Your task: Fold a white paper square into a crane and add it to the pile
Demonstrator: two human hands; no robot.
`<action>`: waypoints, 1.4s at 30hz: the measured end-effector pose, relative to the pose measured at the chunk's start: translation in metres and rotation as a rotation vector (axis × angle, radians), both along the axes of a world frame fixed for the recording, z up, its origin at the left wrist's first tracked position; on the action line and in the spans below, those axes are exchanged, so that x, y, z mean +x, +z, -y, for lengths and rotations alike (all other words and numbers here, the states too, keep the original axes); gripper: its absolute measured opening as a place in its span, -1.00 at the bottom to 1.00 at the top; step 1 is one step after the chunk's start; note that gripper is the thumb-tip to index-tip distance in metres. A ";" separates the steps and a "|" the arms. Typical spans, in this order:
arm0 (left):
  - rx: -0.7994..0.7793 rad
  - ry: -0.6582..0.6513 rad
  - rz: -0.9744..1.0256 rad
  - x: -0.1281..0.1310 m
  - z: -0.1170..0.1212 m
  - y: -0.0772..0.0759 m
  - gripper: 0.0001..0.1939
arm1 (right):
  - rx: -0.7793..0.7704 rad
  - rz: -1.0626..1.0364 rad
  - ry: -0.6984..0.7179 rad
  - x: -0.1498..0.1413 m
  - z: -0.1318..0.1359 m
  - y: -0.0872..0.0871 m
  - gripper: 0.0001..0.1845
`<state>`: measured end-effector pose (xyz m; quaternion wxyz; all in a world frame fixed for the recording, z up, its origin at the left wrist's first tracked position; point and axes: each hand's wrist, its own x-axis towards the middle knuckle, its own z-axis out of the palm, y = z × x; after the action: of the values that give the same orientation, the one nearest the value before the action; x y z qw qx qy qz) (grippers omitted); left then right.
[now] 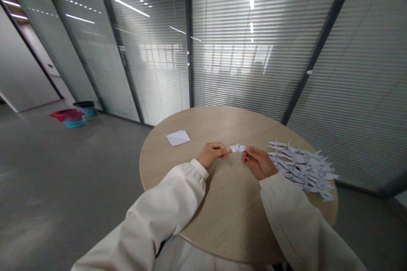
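Observation:
A small white folded paper crane (237, 148) is stretched between my two hands above the middle of the round table. My left hand (213, 154) pinches its left end between thumb and fingers. At the opposite end, my right hand (259, 161) pinches the other tip with thumb and forefinger. Many similar white paper cranes (302, 165) lie packed together on the right side of the table, close to my right forearm. A flat stack of white paper (178, 137) rests on the left part of the tabletop, apart from my left hand.
The round wooden table (222, 123) stands by a glass partition (238, 72) with blinds behind it. On the grey floor to the left are a blue bin with a red liner (68, 116) and another with a black liner (87, 108).

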<state>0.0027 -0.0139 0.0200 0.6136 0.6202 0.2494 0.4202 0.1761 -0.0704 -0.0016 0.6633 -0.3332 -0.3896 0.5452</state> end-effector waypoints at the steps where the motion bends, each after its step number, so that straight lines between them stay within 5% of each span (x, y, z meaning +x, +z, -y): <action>1: 0.005 -0.002 0.004 0.000 -0.001 -0.001 -0.68 | 0.001 0.001 0.002 0.000 0.000 0.000 -0.85; 12: -0.072 -0.089 0.110 0.002 -0.003 -0.005 -0.65 | -0.021 -0.052 -0.001 0.000 -0.001 0.001 -0.89; 31: -0.008 -0.051 0.062 0.002 -0.007 -0.009 -0.62 | -0.029 0.071 -0.097 -0.001 0.000 0.002 -0.80; 35: -0.042 -0.008 0.045 0.002 -0.010 -0.008 -0.60 | 0.001 0.311 -0.211 0.001 0.000 0.002 -0.72; 42: -0.106 0.118 -0.052 0.004 -0.015 -0.009 -0.56 | 0.217 0.967 -0.692 0.000 0.006 0.009 -0.68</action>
<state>0.0067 0.0007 0.0108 0.6130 0.5817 0.3235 0.4257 0.1758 -0.0763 0.0072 0.5799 -0.5812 -0.5694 0.0417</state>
